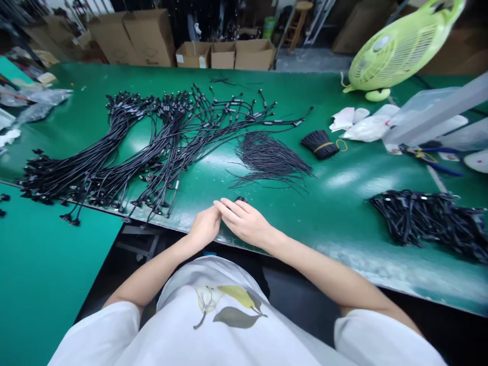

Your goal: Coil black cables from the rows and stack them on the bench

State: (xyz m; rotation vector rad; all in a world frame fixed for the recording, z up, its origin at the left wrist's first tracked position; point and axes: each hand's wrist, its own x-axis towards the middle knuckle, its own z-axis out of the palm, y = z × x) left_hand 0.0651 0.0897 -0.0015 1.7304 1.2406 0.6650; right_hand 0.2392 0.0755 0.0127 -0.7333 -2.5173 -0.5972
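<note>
My left hand [206,226] and my right hand [247,222] meet at the table's front edge, fingers curled in. Just past the right fingers pokes a small part of a black cable [241,199]; the rest is hidden by the hands. What the left fingers pinch is out of sight. Beyond the hands lies a loose pile of thin black ties [270,155]. To its right is a bundle of black strips [319,144] bound by a yellow rubber band. Long black cables with plugs [129,147] spread over the table's left side.
A heap of folded black cables [430,221] lies at the right. Behind it are blue-handled pliers [434,156], a slanted grey post [438,114] and white plastic bags [371,126]. A green fan [396,48] stands at the back right. Cardboard boxes [224,55] line the far side.
</note>
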